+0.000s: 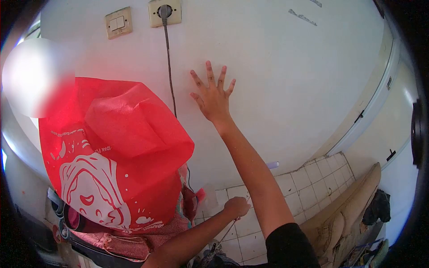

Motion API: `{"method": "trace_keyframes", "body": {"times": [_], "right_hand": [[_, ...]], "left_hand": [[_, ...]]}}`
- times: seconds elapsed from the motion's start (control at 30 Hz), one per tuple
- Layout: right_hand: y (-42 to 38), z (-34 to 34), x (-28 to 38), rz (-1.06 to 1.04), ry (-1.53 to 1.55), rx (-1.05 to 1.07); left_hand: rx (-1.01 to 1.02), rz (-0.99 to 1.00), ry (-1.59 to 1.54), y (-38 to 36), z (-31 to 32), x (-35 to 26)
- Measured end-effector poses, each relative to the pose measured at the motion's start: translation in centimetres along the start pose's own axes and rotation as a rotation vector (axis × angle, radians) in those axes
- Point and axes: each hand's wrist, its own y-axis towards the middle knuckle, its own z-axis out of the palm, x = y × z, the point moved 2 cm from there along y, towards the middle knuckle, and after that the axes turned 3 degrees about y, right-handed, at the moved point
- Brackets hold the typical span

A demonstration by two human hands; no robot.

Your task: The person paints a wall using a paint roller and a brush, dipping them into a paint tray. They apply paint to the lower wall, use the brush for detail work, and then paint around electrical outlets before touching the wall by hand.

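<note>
My right hand (215, 98) lies against the white wall (277, 80) with its fingers spread and nothing in it. The arm in a black sleeve (290, 245) reaches up to it from below. Lower down, my left hand (237, 208) is closed around a thin rod (229, 233) that slants down toward the floor. What the rod belongs to cannot be made out. A large red bag (120, 147) with a white printed face stands to the left of both hands. A dark cable (170, 71) runs down the wall from a plug (165, 12), then passes behind the bag.
A light switch (118, 23) sits left of the wall socket (178, 10). White floor tiles (250, 245) show below. Flattened brown cardboard (344, 219) leans at the right, beside a black plastic bag (377, 207). A woven pink sack (129, 243) lies under the red bag.
</note>
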Motion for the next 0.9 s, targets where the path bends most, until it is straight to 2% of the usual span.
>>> {"method": "trace_keyframes", "body": {"times": [0.17, 0.43, 0.5, 0.6, 0.7, 0.8, 0.9], "right_hand": [[-0.2, 0.8, -0.4, -0.021, -0.088, 0.024], [-0.5, -0.5, -0.1, 0.019, -0.017, -0.003], [-0.5, -1.5, 0.1, 0.038, -0.044, 0.014], [-0.4, -3.7, 0.0, 0.066, -0.092, 0.035], [-0.6, -6.6, -0.7, 0.086, -0.103, 0.002], [-0.8, -9.7, -2.1, 0.104, -0.137, -0.015], [-1.6, -12.3, -3.4, 0.109, -0.206, -0.039]], "left_hand": [[-0.012, 0.000, -0.026, -0.5, -0.4, -0.3], [-0.008, 0.027, -0.014, -0.5, -0.4, -0.1], [0.007, 0.008, 0.007, -0.3, -0.4, -0.1], [-0.092, 0.040, -0.016, -0.2, 0.0, 0.2], [-0.048, 0.006, 0.055, 0.5, 0.4, 0.4], [-0.119, 0.106, 0.209, 1.3, 0.7, 0.9], [-0.030, -0.018, 0.087, 1.9, 0.7, 1.3]]}}
